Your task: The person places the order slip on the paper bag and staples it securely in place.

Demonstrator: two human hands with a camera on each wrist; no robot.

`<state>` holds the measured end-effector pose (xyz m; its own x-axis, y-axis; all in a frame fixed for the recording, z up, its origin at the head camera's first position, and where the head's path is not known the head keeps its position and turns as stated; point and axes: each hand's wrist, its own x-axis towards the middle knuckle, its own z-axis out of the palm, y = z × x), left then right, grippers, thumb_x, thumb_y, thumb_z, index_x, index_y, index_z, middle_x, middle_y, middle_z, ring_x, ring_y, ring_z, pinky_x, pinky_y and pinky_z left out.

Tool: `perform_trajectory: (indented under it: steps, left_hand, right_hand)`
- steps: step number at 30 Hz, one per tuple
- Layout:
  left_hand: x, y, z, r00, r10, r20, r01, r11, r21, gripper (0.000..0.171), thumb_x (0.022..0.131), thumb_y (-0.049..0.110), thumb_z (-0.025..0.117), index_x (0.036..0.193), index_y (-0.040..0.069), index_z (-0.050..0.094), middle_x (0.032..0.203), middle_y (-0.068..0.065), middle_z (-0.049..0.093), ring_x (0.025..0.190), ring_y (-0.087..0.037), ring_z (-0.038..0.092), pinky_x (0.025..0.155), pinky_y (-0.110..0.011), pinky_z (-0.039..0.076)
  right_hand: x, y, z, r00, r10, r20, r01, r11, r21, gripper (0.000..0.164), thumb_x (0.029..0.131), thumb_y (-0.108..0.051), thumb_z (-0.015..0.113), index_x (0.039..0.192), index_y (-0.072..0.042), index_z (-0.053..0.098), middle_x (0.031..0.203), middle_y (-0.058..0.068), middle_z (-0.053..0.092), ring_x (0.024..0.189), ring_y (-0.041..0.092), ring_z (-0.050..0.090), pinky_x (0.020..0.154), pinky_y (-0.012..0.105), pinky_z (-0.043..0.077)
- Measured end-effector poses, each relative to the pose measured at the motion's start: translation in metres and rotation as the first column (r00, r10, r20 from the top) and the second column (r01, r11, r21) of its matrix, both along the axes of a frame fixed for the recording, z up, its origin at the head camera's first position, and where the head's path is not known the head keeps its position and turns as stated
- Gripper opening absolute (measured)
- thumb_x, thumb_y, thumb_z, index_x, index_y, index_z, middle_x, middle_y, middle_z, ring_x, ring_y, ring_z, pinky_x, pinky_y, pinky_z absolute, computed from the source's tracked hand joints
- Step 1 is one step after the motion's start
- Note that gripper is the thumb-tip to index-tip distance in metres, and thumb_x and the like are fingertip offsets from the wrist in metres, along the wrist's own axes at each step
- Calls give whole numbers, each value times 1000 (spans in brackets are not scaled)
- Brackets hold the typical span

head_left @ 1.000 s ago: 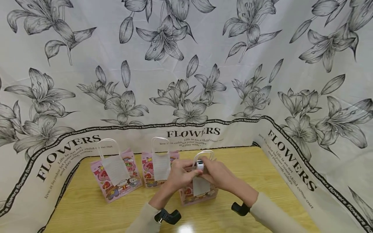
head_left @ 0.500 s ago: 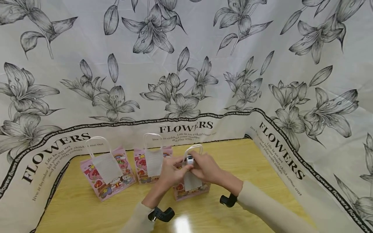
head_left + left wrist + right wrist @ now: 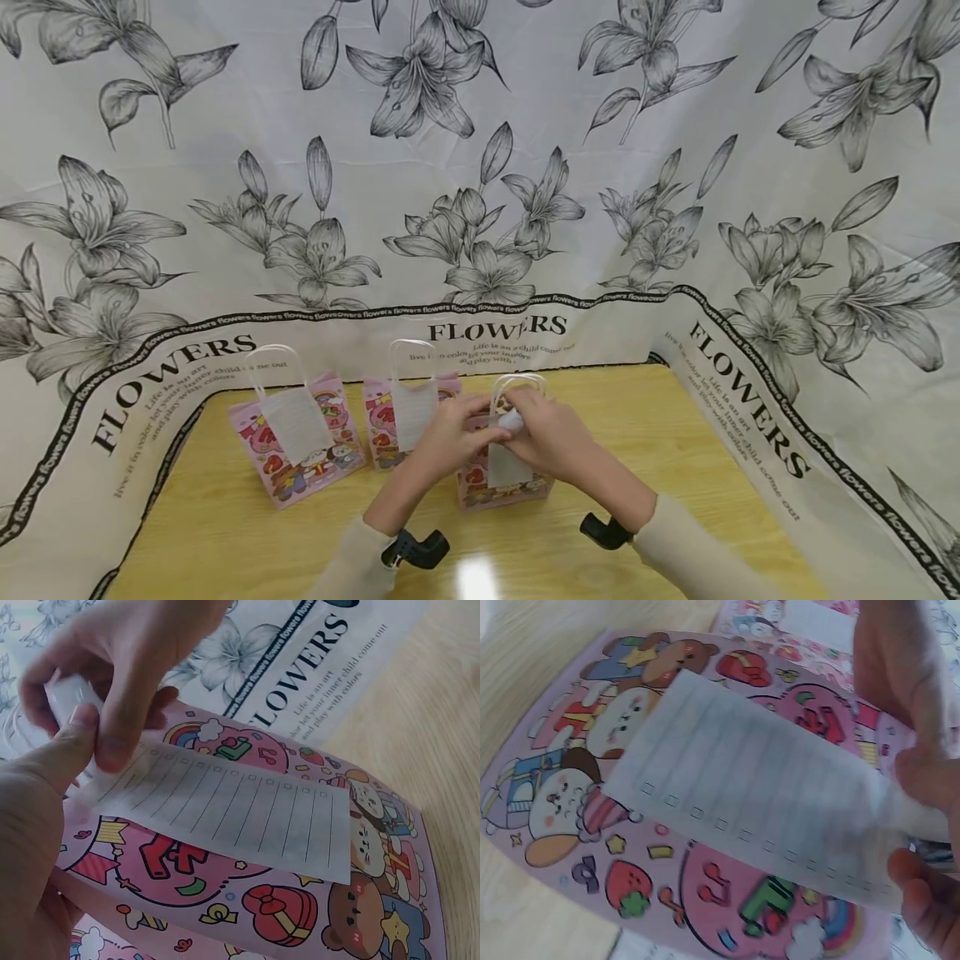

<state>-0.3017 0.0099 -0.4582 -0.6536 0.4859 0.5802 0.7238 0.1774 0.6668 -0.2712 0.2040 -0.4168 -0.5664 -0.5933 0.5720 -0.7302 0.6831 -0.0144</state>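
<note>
A pink cartoon-print gift bag (image 3: 504,490) with white handles (image 3: 516,383) stands on the wooden table (image 3: 675,442). A white lined tag (image 3: 508,468) hangs down its front. Both hands meet at the bag's top. My left hand (image 3: 452,437) pinches the top edge of the bag beside the tag, thumb forward. My right hand (image 3: 553,439) pinches a small white object (image 3: 512,421) at the bag's mouth. In the left wrist view the white object (image 3: 69,696) sits between the right fingers (image 3: 124,667), above the tag (image 3: 240,814). The right wrist view shows the tag (image 3: 757,802) and bag front (image 3: 592,787) close up.
Two more pink gift bags stand to the left, one at the middle (image 3: 408,421) and one at the far left (image 3: 300,442), each with a white tag. A flower-printed cloth (image 3: 480,208) walls the table at the back and both sides.
The small white object has sunk lower between the fingers toward the bag's mouth and is now mostly covered. Both hands stay at the bag's top.
</note>
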Motion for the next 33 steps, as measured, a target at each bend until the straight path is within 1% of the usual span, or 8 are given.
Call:
perform_trajectory:
  steps: [6,11,13,15,17,19,28,33]
  left_hand:
    - [0,4,8,996,-42,75,44,999,-22,34,91,20,70,122,6,67,111,-10,69,99,-14,67,77,-21,53]
    - [-5,10,11,998,38,55,-32,993,-117,22,90,18,72,109,7,73,106,-6,71,82,-6,66,65,-17,52]
    - [-6,13,13,996,78,47,-70,986,-153,15,89,19,73,100,9,75,96,-2,73,66,-3,61,57,-18,48]
    - [-7,16,15,992,116,54,-104,977,-186,11,89,22,74,92,12,76,85,3,72,53,-2,51,50,-19,44]
    - [-7,19,18,987,154,53,-139,965,-221,9,89,24,74,86,15,75,74,10,67,48,-1,47,46,-19,41]
    - [-8,22,21,983,178,54,-160,956,-247,11,89,26,74,83,17,74,67,14,62,44,-2,43,42,-19,36]
    - [-16,36,30,983,177,-45,-182,933,-311,10,88,28,74,81,20,73,69,14,64,46,0,42,46,-18,36]
    - [-21,44,34,986,165,-31,-165,928,-335,9,88,29,74,84,22,75,81,12,68,61,3,56,55,-17,44]
  right_hand:
    - [15,14,5,988,77,-135,-89,992,-90,37,81,-25,82,103,-4,62,103,11,61,62,15,59,50,23,49]
    - [33,23,8,998,53,40,-35,933,-359,38,84,-35,76,95,-3,59,99,11,60,69,16,61,53,25,51]
    - [43,23,9,957,122,264,40,843,-537,37,82,-19,81,94,0,52,98,14,58,66,14,58,49,25,49]
    - [53,23,8,860,247,446,152,711,-687,40,77,1,80,97,4,46,98,17,54,65,11,56,48,23,47]
    - [63,22,7,765,362,533,254,590,-766,39,77,14,73,99,7,42,100,19,50,60,9,53,46,23,46]
    - [67,25,-1,730,420,538,273,543,-794,37,80,13,71,103,7,43,101,18,49,56,8,51,44,22,44]
    - [76,27,-14,921,216,323,33,784,-619,39,71,8,82,101,-8,64,91,6,66,72,10,61,52,26,51]
    - [76,33,-28,959,128,252,28,845,-534,39,65,-2,89,94,-16,68,87,-3,67,69,8,59,49,26,48]
